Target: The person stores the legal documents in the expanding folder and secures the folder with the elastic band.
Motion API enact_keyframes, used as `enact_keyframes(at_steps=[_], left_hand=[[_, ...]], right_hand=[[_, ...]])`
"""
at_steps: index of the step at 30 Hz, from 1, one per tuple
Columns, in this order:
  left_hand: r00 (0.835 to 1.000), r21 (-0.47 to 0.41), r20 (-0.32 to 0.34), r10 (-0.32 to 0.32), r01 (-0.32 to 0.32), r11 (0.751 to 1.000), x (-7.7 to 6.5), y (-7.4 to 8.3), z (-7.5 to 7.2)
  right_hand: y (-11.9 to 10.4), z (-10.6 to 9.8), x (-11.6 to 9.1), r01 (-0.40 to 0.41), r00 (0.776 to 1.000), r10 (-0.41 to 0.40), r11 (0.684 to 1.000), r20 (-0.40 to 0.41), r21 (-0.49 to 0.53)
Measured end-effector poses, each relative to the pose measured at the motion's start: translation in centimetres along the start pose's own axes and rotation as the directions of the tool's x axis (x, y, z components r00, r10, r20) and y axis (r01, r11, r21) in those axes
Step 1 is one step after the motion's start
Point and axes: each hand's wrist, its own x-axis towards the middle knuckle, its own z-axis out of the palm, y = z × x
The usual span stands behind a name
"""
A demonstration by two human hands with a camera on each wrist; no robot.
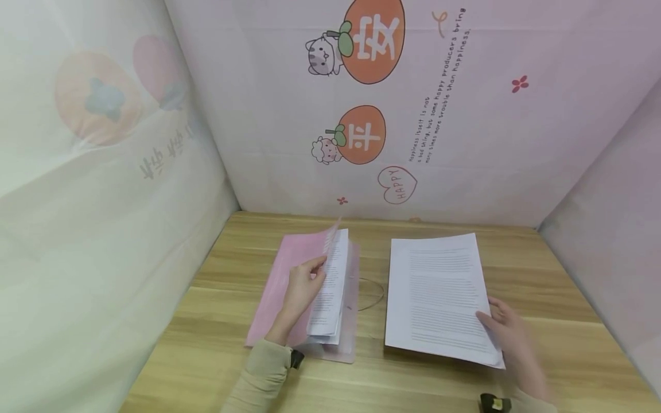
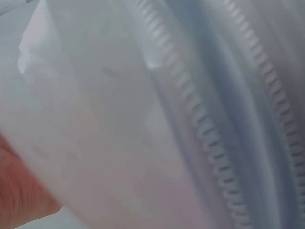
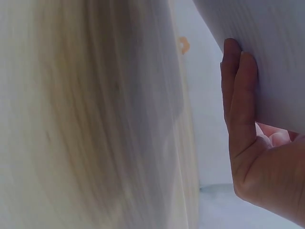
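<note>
One Grip Left, One Grip Right

The left hand (image 1: 303,285) pinches the edge of a translucent pink plastic folder cover (image 1: 281,275), tilted up beside the printed white pages (image 1: 331,298) inside. The right hand (image 1: 508,331) grasps separate printed white sheets (image 1: 439,292) by their right edge, thumb above, fingers beneath, raised off the brown wood-grain table (image 1: 403,384). To do this well, I'd hold the cover well back from the pages and square the sheets' slightly offset lower corner so nothing snags. The left wrist view is blurred; its pale ridged strips (image 2: 205,129) may be the folder's binding.

A thin dark cord loop (image 1: 383,292) lies between folder and sheets. Beyond, a pinkish-white cloth backdrop (image 1: 490,143) bears orange fruit drawings and lettering; pale cloth sides flank the table.
</note>
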Motion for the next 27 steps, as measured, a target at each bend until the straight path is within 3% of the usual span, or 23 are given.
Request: enact_keyframes(at_steps=[7, 17, 27], left_hand=[[1.000, -0.016, 0.000, -0.010, 0.010, 1.000, 0.1, 0.0, -0.1], [1.000, -0.021, -0.011, -0.022, 0.022, 1.000, 0.2, 0.2, -0.5], [0.999, -0.017, -0.021, -0.034, 0.034, 0.999, 0.2, 0.0, -0.6]], right_hand=[[-0.6, 2.1, 0.3, 0.012, 0.998, -0.014, 0.999, 0.058, 0.046], [-1.9, 4.6, 0.7, 0.058, 0.997, -0.062, 0.995, 0.046, 0.082], [-3.1, 6.2, 0.5, 0.039, 0.996, -0.048, 0.991, 0.074, 0.126]])
